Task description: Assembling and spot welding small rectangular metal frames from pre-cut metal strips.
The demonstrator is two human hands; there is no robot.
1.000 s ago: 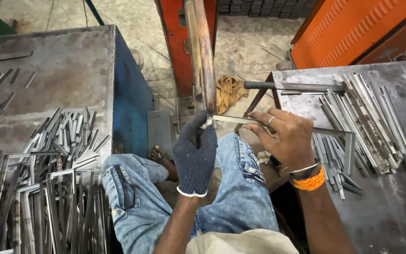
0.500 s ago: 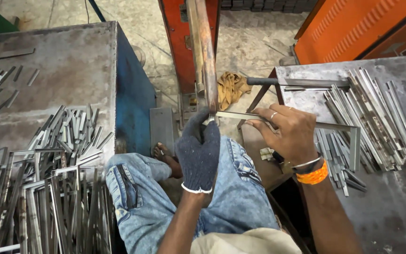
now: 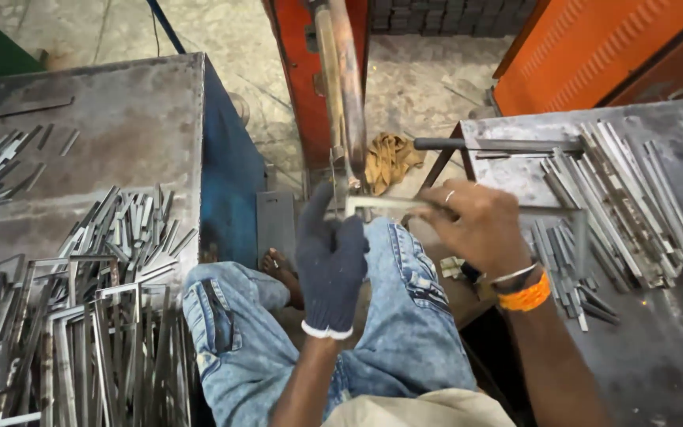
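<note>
right now the gloved left hand point(image 3: 331, 265) and the bare right hand point(image 3: 476, 225), fingers curled tight, both grip a thin metal frame point(image 3: 468, 207) mid-frame, under the rusty machine arm point(image 3: 341, 87).

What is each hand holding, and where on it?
Both hold one thin metal frame: the gloved left hand at its left end, the bare right hand on its top bar.
</note>
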